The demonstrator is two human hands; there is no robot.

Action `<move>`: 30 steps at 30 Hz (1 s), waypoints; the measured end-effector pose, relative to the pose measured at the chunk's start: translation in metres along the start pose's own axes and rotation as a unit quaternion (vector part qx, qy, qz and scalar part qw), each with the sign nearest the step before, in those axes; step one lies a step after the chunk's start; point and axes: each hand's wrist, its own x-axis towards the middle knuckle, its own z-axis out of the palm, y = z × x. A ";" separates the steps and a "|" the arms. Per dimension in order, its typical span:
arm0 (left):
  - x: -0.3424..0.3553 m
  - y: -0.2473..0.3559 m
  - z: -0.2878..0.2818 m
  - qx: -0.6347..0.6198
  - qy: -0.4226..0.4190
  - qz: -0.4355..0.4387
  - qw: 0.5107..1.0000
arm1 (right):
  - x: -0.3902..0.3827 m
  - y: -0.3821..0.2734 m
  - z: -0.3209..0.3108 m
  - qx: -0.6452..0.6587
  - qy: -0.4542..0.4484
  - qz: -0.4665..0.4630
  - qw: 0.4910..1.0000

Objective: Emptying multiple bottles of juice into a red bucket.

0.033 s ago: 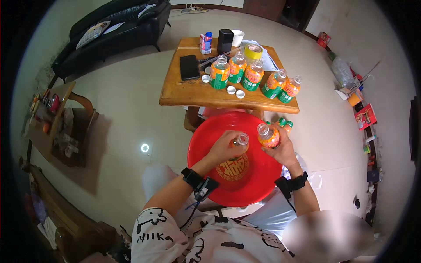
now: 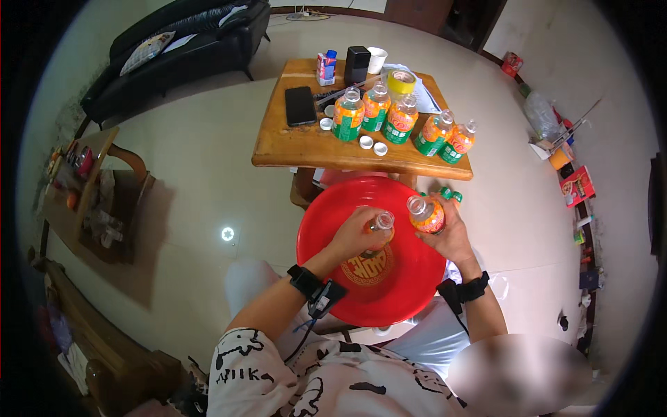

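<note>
Over a large red basin (image 2: 326, 292) with a gold emblem on its floor, my two hands each grip a small bottle. My left hand (image 2: 354, 236) is wrapped round a capless clear bottle (image 2: 384, 222), its mouth pointing up. Closed on another capless bottle (image 2: 428, 215) with an orange label is my right hand (image 2: 454, 240); this bottle leans left above the basin's right side. Just beyond, several capless orange-and-green labelled bottles (image 2: 401, 121) stand on a wooden table (image 2: 292, 149). White caps (image 2: 366, 142) lie near its front edge.
The table also bears a phone (image 2: 300, 106), a drink carton (image 2: 326, 69), a black box-shaped object (image 2: 357, 64), a white cup (image 2: 376, 60) and a yellow tape roll (image 2: 401, 82). Green-capped bottles (image 2: 446, 192) are partly hidden behind my right hand. A black sofa (image 2: 187, 59) stands far left.
</note>
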 end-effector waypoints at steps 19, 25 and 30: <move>0.005 -0.004 0.014 -0.067 0.014 0.015 0.998 | 0.007 -0.056 -0.022 -0.314 -0.034 -0.117 0.941; 0.007 -0.008 0.012 -0.061 0.013 0.013 0.998 | 0.010 -0.063 -0.023 -0.335 -0.028 -0.144 0.931; 0.008 -0.015 0.014 -0.053 0.007 0.002 0.999 | 0.013 -0.066 -0.026 -0.362 -0.030 -0.161 0.917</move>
